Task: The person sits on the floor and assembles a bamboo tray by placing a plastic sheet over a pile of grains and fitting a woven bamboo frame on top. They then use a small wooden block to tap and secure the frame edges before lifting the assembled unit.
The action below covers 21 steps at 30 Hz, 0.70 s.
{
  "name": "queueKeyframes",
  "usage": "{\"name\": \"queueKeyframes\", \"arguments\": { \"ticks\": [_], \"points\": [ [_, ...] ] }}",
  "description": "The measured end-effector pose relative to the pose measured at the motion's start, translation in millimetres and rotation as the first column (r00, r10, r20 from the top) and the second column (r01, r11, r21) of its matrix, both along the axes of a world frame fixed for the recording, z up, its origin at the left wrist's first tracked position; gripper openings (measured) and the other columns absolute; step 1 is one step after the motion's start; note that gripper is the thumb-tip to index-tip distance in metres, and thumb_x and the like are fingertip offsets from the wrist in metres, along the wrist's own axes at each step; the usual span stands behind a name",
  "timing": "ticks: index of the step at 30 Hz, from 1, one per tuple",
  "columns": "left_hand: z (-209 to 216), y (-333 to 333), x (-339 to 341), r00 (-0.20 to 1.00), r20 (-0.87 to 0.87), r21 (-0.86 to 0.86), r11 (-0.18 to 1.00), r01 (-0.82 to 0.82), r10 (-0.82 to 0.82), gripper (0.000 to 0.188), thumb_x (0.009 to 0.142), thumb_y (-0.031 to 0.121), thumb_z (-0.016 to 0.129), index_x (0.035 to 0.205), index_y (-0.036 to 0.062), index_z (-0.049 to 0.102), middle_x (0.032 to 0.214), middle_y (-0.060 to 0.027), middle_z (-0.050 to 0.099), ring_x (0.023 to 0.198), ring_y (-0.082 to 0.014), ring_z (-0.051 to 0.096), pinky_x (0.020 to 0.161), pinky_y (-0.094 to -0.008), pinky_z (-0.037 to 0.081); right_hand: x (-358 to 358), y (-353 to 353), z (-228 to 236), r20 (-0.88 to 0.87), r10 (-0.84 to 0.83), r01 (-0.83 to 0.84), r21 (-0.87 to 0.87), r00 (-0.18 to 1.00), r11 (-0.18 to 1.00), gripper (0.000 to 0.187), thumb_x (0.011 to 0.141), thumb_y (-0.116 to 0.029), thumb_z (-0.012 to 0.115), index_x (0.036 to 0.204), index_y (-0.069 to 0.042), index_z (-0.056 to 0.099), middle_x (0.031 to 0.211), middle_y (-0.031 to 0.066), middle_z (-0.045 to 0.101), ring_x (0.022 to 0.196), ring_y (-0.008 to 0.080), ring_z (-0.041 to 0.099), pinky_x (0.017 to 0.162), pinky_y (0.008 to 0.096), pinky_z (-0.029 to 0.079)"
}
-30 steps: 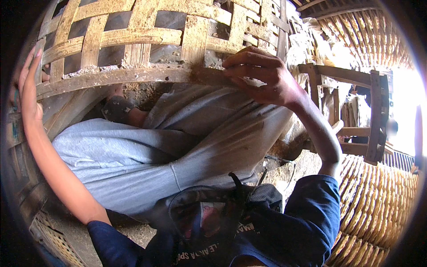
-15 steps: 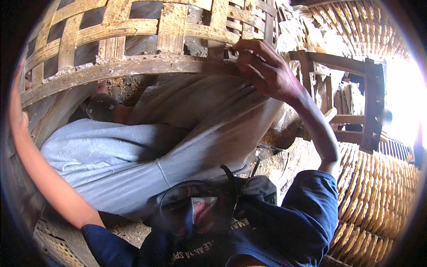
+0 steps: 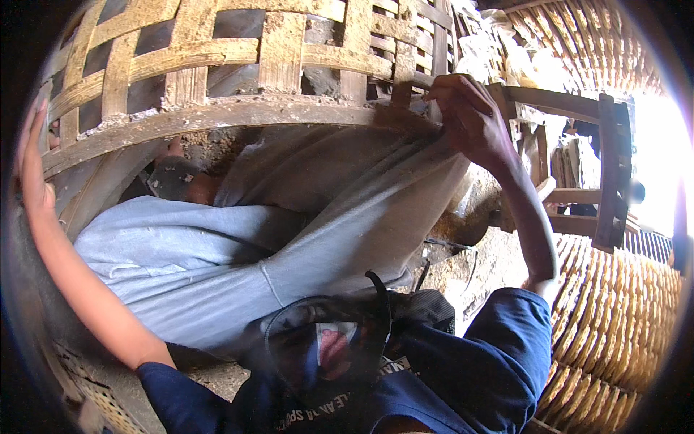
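Observation:
A woven bamboo lattice rack (image 3: 282, 54) spans the upper left, with a curved wooden rail (image 3: 238, 112) along its near edge. Bits of pale residue cling to its strips. At the rack's left end, my left hand (image 3: 36, 155) lies along the side with straight fingers, palm against it. My right hand (image 3: 473, 119) is curled at the right end of the rail, fingers bent over the edge; its fingertips are partly hidden. Beneath the rack, my lap is covered by grey cloth (image 3: 195, 231).
To the right stands a dark wooden frame (image 3: 607, 173). Slatted racks with rows of pale yellow pieces (image 3: 614, 311) lie at the lower right, and similar rows (image 3: 585, 43) show at the upper right. A perforated woven panel (image 3: 108, 405) is at the lower left.
My right hand has slid rightward along the rail to the rack's end. My left hand shows more fully at the left side. The whole view has shifted slightly.

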<state>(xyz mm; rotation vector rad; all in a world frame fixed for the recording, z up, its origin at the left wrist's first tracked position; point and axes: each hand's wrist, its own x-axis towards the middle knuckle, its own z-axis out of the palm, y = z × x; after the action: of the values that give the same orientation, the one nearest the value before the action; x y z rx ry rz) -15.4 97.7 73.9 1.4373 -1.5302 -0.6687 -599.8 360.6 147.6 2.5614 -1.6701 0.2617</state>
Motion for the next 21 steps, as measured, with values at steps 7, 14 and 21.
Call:
{"name": "queueKeyframes", "arguments": {
  "ticks": [7, 14, 21],
  "points": [
    [17.0, 14.0, -23.2, 0.986, -0.163, 0.033, 0.999, 0.035, -0.030, 0.050, 0.095, 0.028, 0.067, 0.139, 0.0050, 0.058, 0.115, -0.0022, 0.067, 0.087, -0.0058, 0.059, 0.077, -0.0197, 0.047, 18.1, -7.3, 7.5, -0.073, 0.027, -0.023, 0.063, 0.997, 0.998, 0.024, 0.083, 0.000, 0.066, 0.106, -0.004, 0.071, 0.086, 0.0069, 0.060, 0.080, 0.0247, 0.062, 0.074, 0.0375, 0.050],
    [18.6, 18.6, -31.0, 0.976, -0.209, 0.131, 0.988, 0.085, -0.057, 0.054, 0.094, 0.034, 0.068, 0.139, 0.0061, 0.058, 0.125, -0.0036, 0.066, 0.095, -0.0076, 0.059, 0.075, -0.0215, 0.045, 23.5, -19.3, 21.1, -0.271, -0.073, 0.136, 0.224, 0.960, 0.965, 0.021, 0.081, -0.008, 0.067, 0.102, -0.005, 0.070, 0.087, 0.0107, 0.061, 0.083, 0.0281, 0.063, 0.082, 0.0394, 0.051],
    [33.4, 36.8, -53.5, 0.956, -0.281, 0.078, 0.991, 0.105, -0.080, 0.054, 0.095, 0.028, 0.068, 0.139, 0.0006, 0.054, 0.111, -0.0065, 0.068, 0.083, -0.0112, 0.062, 0.064, -0.0237, 0.052, 29.4, -4.6, 35.1, 0.028, -0.266, 0.219, 0.492, 0.964, 0.842, 0.031, 0.087, -0.026, 0.074, 0.107, -0.003, 0.072, 0.081, 0.0131, 0.068, 0.074, 0.0279, 0.066, 0.069, 0.0395, 0.052]
  ]
}}
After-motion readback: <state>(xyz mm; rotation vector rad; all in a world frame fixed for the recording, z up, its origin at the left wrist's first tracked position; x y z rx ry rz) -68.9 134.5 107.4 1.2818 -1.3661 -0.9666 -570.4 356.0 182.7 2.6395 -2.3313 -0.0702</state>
